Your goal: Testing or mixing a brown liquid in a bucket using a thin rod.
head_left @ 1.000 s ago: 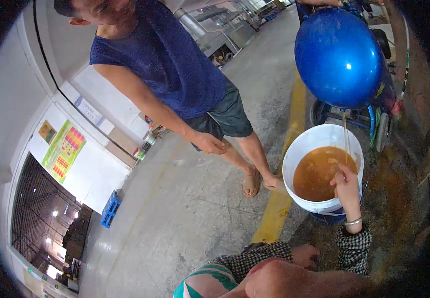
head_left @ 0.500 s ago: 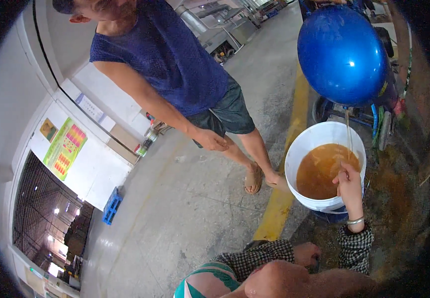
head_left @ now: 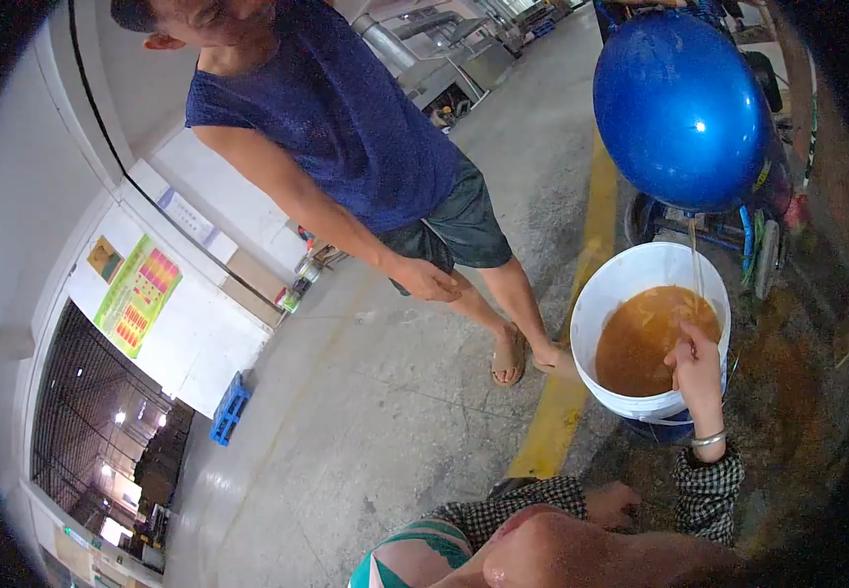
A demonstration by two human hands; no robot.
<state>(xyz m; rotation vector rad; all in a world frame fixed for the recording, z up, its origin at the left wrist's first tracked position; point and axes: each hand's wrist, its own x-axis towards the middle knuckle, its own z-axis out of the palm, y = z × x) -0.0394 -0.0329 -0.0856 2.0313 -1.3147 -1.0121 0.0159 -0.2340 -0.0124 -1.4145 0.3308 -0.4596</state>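
My right hand (head_left: 696, 367), with a bracelet on its wrist, reaches over the near rim of a white bucket (head_left: 591, 294). Its fingers are closed above the brown-orange liquid (head_left: 640, 338); whatever they may hold is too small to make out. A thin clear stream or tube (head_left: 695, 250) runs from under a rounded, shiny blue tank (head_left: 679, 108) into the bucket, close to my fingertips. Low in the view, beside my bare knees (head_left: 542, 554), my left hand (head_left: 613, 505) has its fingers curled. The inside of that hand is hidden.
A person (head_left: 336, 137) in a blue sleeveless top stands left of the bucket, one arm hanging toward it. A yellow floor line (head_left: 552, 421) passes beside the bucket. Wheels and hoses (head_left: 763, 255) sit under the tank. A blue pallet (head_left: 230, 407) leans at the far-left wall.
The whole view has shifted slightly, moving things a little to the right in it. My right hand stays over the liquid with fingers closed. The other person barely moves.
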